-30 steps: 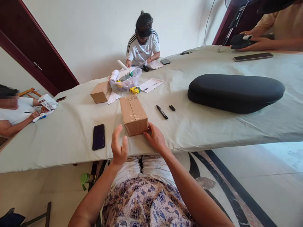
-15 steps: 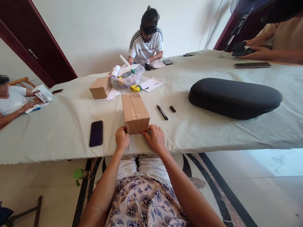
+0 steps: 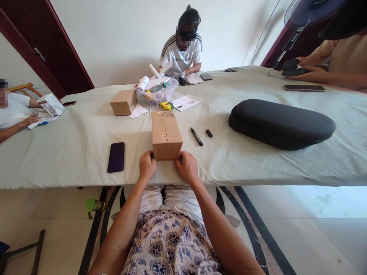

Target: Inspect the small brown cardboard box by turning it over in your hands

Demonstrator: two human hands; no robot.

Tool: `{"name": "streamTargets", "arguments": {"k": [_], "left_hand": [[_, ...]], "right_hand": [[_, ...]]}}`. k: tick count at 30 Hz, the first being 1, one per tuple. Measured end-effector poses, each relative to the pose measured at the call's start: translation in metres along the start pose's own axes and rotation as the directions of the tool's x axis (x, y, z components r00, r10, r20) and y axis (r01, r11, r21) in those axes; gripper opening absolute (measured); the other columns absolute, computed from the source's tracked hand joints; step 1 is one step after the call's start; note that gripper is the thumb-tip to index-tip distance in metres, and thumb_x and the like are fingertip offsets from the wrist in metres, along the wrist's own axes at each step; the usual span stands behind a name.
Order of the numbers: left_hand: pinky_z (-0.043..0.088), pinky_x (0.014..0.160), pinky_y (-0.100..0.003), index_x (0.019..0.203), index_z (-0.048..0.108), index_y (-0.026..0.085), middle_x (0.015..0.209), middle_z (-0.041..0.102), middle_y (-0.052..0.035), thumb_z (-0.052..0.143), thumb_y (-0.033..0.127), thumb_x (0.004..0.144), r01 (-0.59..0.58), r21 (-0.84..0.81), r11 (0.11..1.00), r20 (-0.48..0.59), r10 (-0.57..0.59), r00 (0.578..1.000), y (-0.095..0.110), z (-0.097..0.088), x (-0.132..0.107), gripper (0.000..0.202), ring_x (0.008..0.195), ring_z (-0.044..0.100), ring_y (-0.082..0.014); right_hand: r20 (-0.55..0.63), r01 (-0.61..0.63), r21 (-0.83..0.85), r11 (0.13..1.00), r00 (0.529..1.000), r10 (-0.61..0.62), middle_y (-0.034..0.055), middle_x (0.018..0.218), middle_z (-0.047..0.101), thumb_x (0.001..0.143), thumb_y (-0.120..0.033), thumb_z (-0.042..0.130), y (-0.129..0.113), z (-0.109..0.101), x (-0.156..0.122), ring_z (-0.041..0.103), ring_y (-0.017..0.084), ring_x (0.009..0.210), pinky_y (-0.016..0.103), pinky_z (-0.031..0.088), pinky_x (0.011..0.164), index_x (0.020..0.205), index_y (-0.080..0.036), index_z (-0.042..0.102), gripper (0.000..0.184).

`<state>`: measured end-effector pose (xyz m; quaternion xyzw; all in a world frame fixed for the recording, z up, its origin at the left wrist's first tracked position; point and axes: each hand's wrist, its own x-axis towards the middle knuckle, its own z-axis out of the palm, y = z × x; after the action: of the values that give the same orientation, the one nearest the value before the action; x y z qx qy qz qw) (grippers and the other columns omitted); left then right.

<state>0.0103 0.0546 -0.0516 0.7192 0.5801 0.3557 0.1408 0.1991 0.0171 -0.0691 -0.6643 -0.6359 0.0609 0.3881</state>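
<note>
A taped cardboard box (image 3: 166,133) rests on the cloth-covered table in front of me. My left hand (image 3: 148,164) grips its near left corner with curled fingers. At the near right corner, my right hand (image 3: 187,165) holds the box the same way, thumb against the front face. The fingertips of both hands are partly hidden by the box. Right of the box lies an uncapped black marker (image 3: 196,136), with its cap (image 3: 209,133) apart beside it. A dark phone (image 3: 116,157) lies to the left of my left hand.
Behind the box are a yellow tape measure (image 3: 166,105), a paper sheet (image 3: 187,102), a filled plastic basket (image 3: 160,97) and another cardboard box (image 3: 123,102). A large black case (image 3: 282,124) lies on the right. Other people sit at the far side, left and right.
My view has shifted slightly. Both hands stay at the box's near corners, and the box sits a little straighter to me.
</note>
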Motion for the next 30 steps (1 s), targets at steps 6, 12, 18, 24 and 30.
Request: {"name": "streamTargets", "arguments": {"k": [6,12,18,24,30], "left_hand": [[0.05,0.089,-0.039,0.092,0.061,0.021,0.09,0.071,-0.0084,0.047,0.003,0.074,0.005,-0.008,1.0,-0.011,-0.005,1.0,-0.0006,-0.0002,-0.0015,0.029,0.094,0.067,-0.0262],[0.049,0.089,-0.04,0.092,0.061,0.019,0.091,0.071,-0.0103,0.046,0.004,0.076,0.002,-0.011,1.0,-0.008,-0.002,1.0,-0.0004,-0.0007,-0.0028,0.027,0.095,0.067,-0.0279],[0.05,0.087,-0.039,0.087,0.06,0.021,0.087,0.07,-0.0084,0.047,0.006,0.076,-0.003,0.003,1.0,-0.011,0.003,1.0,-0.0023,-0.0002,-0.0022,0.022,0.092,0.067,-0.0263],[0.049,0.087,-0.038,0.087,0.06,0.021,0.086,0.07,-0.0076,0.048,0.006,0.075,-0.018,0.011,1.0,-0.012,0.019,1.0,-0.0038,0.0004,-0.0027,0.023,0.091,0.067,-0.0257],[0.05,0.088,-0.039,0.091,0.06,0.021,0.089,0.071,-0.0085,0.051,0.007,0.072,-0.057,0.008,0.998,-0.001,0.057,0.998,-0.0053,0.0008,-0.0032,0.025,0.094,0.067,-0.0272]], "right_hand": [[0.009,0.01,0.008,1.0,1.0,-0.01,0.0094,0.093,0.067,0.079,-0.02,0.048,0.0001,-0.0009,-0.0017,0.058,0.027,0.09,0.039,0.043,0.082,0.09,-0.022,0.054,0.012],[0.023,-0.007,0.01,1.0,1.0,0.006,0.0099,0.093,0.067,0.079,-0.021,0.048,-0.0031,-0.0034,-0.0021,0.059,0.028,0.092,0.039,0.042,0.082,0.091,-0.021,0.054,0.013],[-0.001,0.001,0.016,1.0,1.0,-0.001,0.0088,0.089,0.066,0.078,-0.018,0.045,-0.001,-0.0009,-0.0017,0.057,0.027,0.087,0.038,0.043,0.08,0.088,-0.022,0.053,0.014],[-0.015,0.011,0.031,0.999,1.0,-0.01,0.0088,0.087,0.065,0.078,-0.019,0.044,0.0003,-0.0007,-0.002,0.058,0.026,0.086,0.038,0.044,0.08,0.087,-0.022,0.052,0.013],[-0.031,-0.007,0.03,1.0,0.999,0.008,0.0089,0.087,0.065,0.076,-0.019,0.043,0.0004,0.0002,-0.0016,0.057,0.026,0.085,0.038,0.044,0.078,0.088,-0.022,0.053,0.015]]}}
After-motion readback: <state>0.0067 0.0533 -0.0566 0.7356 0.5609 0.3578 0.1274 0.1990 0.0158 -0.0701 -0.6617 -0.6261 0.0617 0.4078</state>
